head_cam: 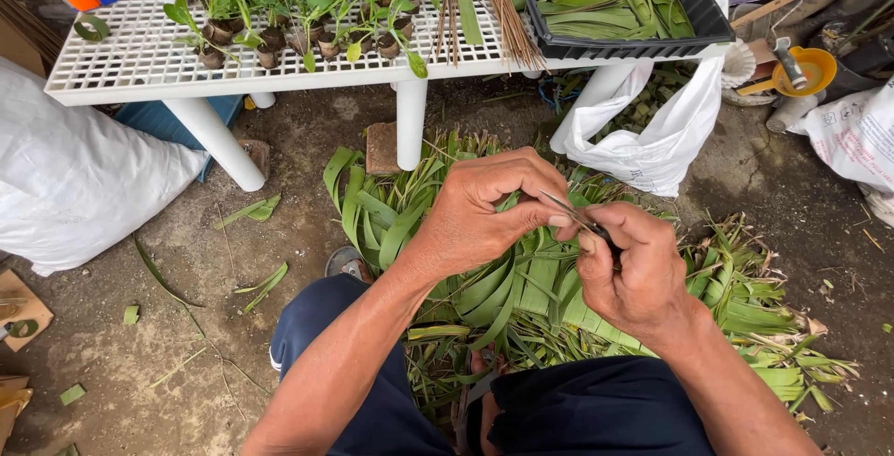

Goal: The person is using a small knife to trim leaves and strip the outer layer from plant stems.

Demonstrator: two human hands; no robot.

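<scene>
My left hand (484, 209) is curled shut, its fingertips pinching the end of a thin dark strip (566, 209). My right hand (633, 265) is closed around a small dark-handled blade (603, 231) that meets the strip between the two hands. Both hands hover over a heap of long green leaves (521, 288) lying on the dirt ground between my knees. What my left palm encloses is hidden by the fingers.
A white perforated table (140, 60) carries small potted seedlings (298, 32), a bundle of thin sticks (494, 0) and a black tray of cut leaves (605, 0). White sacks (74, 176) and a white bag (652, 130) stand around. An orange funnel (810, 69) lies far right.
</scene>
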